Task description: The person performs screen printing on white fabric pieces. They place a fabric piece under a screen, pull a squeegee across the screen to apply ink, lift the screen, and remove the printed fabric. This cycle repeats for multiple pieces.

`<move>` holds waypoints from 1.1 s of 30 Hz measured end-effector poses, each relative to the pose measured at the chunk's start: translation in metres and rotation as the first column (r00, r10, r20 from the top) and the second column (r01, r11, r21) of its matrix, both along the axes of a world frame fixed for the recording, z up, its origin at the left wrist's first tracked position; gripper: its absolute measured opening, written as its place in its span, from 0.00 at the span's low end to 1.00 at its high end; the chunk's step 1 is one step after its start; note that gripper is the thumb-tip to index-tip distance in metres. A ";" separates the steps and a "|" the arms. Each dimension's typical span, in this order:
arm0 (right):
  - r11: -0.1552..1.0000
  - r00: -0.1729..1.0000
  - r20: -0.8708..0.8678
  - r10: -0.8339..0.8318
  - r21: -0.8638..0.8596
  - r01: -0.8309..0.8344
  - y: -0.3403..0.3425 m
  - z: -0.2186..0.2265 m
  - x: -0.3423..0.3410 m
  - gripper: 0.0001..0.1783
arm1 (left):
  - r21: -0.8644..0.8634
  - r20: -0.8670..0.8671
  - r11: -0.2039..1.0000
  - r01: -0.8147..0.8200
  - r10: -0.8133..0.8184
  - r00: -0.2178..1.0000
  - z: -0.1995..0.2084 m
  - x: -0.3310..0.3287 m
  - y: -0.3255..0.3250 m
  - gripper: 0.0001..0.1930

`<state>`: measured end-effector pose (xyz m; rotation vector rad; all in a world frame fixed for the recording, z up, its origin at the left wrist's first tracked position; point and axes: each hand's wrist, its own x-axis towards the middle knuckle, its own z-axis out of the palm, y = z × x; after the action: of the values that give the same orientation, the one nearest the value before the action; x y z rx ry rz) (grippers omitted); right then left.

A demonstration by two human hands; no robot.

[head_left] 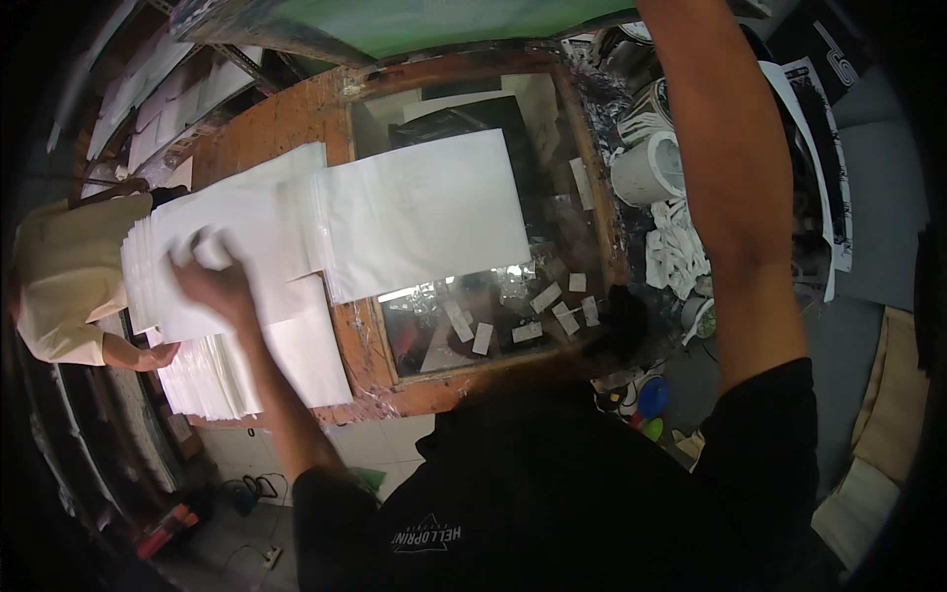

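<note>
My left hand (214, 280) is over the left stack of white sheets (266, 212), its fingers bent and apart, blurred by motion. Nothing shows in its grasp. A single flat white sheet or bag (429, 212) lies to the right of that stack, over the glass panel (414, 340) set in the wooden table. My right arm (735, 197) reaches up past the top edge of the picture, so the right hand is out of sight. At the top, a framed green screen (464, 25) stands tilted above the table's far side.
Another white stack (306, 345) lies nearer me. Several small pale pieces (483, 338) are scattered on the glass. A white tub (646, 170) and crumpled white cloth (676, 247) sit at the right. A co-worker in a tan shirt (74, 271) stands at the left, a hand by the stacks.
</note>
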<state>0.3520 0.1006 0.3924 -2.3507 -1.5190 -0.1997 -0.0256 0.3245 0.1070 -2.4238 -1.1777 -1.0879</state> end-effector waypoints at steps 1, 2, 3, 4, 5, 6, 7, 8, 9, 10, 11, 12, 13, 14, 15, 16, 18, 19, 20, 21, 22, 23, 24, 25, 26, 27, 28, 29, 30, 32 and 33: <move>0.998 0.998 0.022 -0.053 -0.037 0.054 0.009 0.001 -0.006 0.44 | -0.083 0.165 0.943 0.321 -0.305 0.938 -0.033 0.028 -0.034 0.13; 0.998 0.999 0.015 -0.041 -0.053 0.041 0.009 0.000 -0.007 0.44 | -0.469 0.347 0.764 0.443 -0.301 0.888 -0.056 0.065 -0.094 0.12; 0.998 1.000 0.004 -0.028 -0.064 0.028 0.007 0.000 -0.006 0.45 | -0.495 0.396 0.708 0.504 -0.333 0.856 -0.081 0.098 -0.151 0.14; 0.997 1.000 -0.004 -0.019 -0.075 0.018 0.003 -0.001 -0.007 0.45 | -0.516 0.448 0.645 0.564 -0.358 0.819 -0.106 0.132 -0.208 0.17; 0.999 1.000 0.006 0.015 -0.047 -0.014 -0.002 -0.004 -0.007 0.45 | -0.552 0.370 0.612 0.567 -0.431 0.823 -0.118 0.151 -0.255 0.21; 0.999 0.999 0.014 0.049 -0.015 -0.049 -0.009 -0.008 -0.006 0.45 | -0.637 0.255 0.614 0.466 -0.403 0.879 -0.132 0.162 -0.288 0.20; 0.997 0.996 0.023 0.082 0.012 -0.082 -0.015 -0.014 -0.004 0.45 | -0.709 0.134 0.610 0.355 -0.377 0.917 -0.145 0.167 -0.308 0.20; 0.997 0.997 0.006 0.076 0.024 -0.076 -0.017 -0.017 -0.006 0.44 | -0.688 0.117 0.633 0.355 -0.386 0.915 -0.153 0.167 -0.313 0.19; 0.997 0.998 -0.011 0.068 0.034 -0.067 -0.019 -0.020 -0.008 0.44 | -0.666 0.099 0.656 0.355 -0.393 0.914 -0.161 0.167 -0.314 0.18; 0.996 0.994 -0.069 0.082 0.052 -0.078 -0.025 -0.022 -0.016 0.43 | -0.645 0.080 0.680 0.349 -0.395 0.915 -0.165 0.167 -0.314 0.17; 0.994 0.987 -0.134 0.091 0.074 -0.082 -0.032 -0.022 -0.027 0.43 | -0.666 0.112 0.656 0.355 -0.382 0.917 -0.166 0.165 -0.313 0.16; 0.999 0.983 -0.178 -0.047 -0.032 0.042 -0.029 -0.016 -0.039 0.42 | -0.686 0.144 0.633 0.360 -0.367 0.919 -0.167 0.164 -0.310 0.14; 1.000 0.985 -0.171 0.004 0.006 -0.003 -0.032 -0.018 -0.038 0.42 | -0.700 0.178 0.611 0.369 -0.351 0.919 -0.167 0.165 -0.305 0.12; 0.998 0.985 -0.162 0.056 0.043 -0.049 -0.035 -0.024 -0.034 0.42 | -0.746 0.255 0.531 0.402 -0.330 0.909 -0.166 0.165 -0.297 0.12; 0.992 0.983 -0.150 0.108 0.079 -0.097 -0.037 -0.026 -0.032 0.42 | -0.782 0.329 0.446 0.436 -0.299 0.896 -0.166 0.164 -0.285 0.11; 0.991 0.984 -0.136 0.112 0.089 -0.100 -0.039 -0.025 -0.033 0.41 | -0.807 0.397 0.357 0.470 -0.260 0.880 -0.165 0.164 -0.279 0.11; 0.991 0.989 -0.110 0.102 0.095 -0.091 -0.046 -0.028 -0.033 0.39 | -0.797 0.381 0.407 0.446 -0.233 0.895 -0.124 0.171 -0.276 0.11; 0.994 0.986 -0.137 0.091 0.070 -0.082 -0.047 -0.027 -0.030 0.39 | -0.790 0.374 0.435 0.433 -0.219 0.901 -0.099 0.175 -0.275 0.11; 0.995 0.982 -0.163 0.090 0.047 -0.083 -0.043 -0.026 -0.026 0.38 | -0.779 0.326 0.440 0.447 -0.326 0.887 -0.088 0.181 -0.280 0.11; 0.996 0.978 -0.189 0.086 0.023 -0.083 -0.041 -0.024 -0.023 0.37 | -0.777 0.292 0.440 0.450 -0.381 0.877 -0.094 0.187 -0.287 0.11; 0.992 0.971 -0.204 0.121 0.044 -0.114 -0.038 -0.022 -0.021 0.37 | -0.774 0.259 0.443 0.453 -0.432 0.864 -0.107 0.193 -0.295 0.12; 0.988 0.964 -0.220 0.149 0.061 -0.139 -0.037 -0.023 -0.020 0.36 | -0.774 0.224 0.439 0.457 -0.484 0.846 -0.119 0.198 -0.300 0.12; 0.983 0.956 -0.236 0.177 0.080 -0.163 -0.037 -0.022 -0.019 0.36 | -0.791 0.177 0.417 0.448 -0.544 0.820 -0.130 0.200 -0.303 0.13; 0.983 0.929 -0.334 0.160 -0.028 -0.180 -0.037 -0.011 -0.015 0.36 | -0.762 0.163 0.438 0.476 -0.582 0.797 -0.133 0.203 -0.307 0.15; 0.984 0.936 -0.317 0.155 -0.032 -0.173 -0.037 -0.009 -0.014 0.36 | -0.735 0.143 0.460 0.499 -0.613 0.777 -0.136 0.203 -0.312 0.16; 0.985 0.941 -0.303 0.150 -0.041 -0.170 -0.036 -0.006 -0.012 0.36 | -0.705 0.123 0.479 0.522 -0.643 0.756 -0.138 0.204 -0.315 0.18; 0.987 0.950 -0.277 0.145 -0.032 -0.160 -0.035 -0.004 -0.011 0.36 | -0.703 0.119 0.439 0.559 -0.703 0.701 -0.142 0.202 -0.311 0.25; 0.987 0.955 -0.258 0.144 -0.025 -0.156 -0.035 -0.003 -0.009 0.36 | -0.685 0.145 0.430 0.588 -0.710 0.689 -0.146 0.199 -0.307 0.27; 0.989 0.961 -0.241 0.138 -0.020 -0.147 -0.034 -0.002 -0.007 0.36 | -0.667 0.170 0.422 0.614 -0.716 0.677 -0.150 0.196 -0.303 0.28; 0.991 0.968 -0.218 0.124 -0.012 -0.130 -0.033 0.000 -0.004 0.36 | -0.602 0.054 0.557 0.573 -0.688 0.724 -0.152 0.185 -0.291 0.36; 0.992 0.971 -0.207 0.120 -0.010 -0.125 -0.032 0.001 -0.001 0.36 | -0.615 -0.033 0.606 0.505 -0.659 0.752 -0.152 0.177 -0.292 0.37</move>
<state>0.3512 0.0684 0.3936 -2.2070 -1.5640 0.0892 0.1515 0.0321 -0.0447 -3.4720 -0.6625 -0.5156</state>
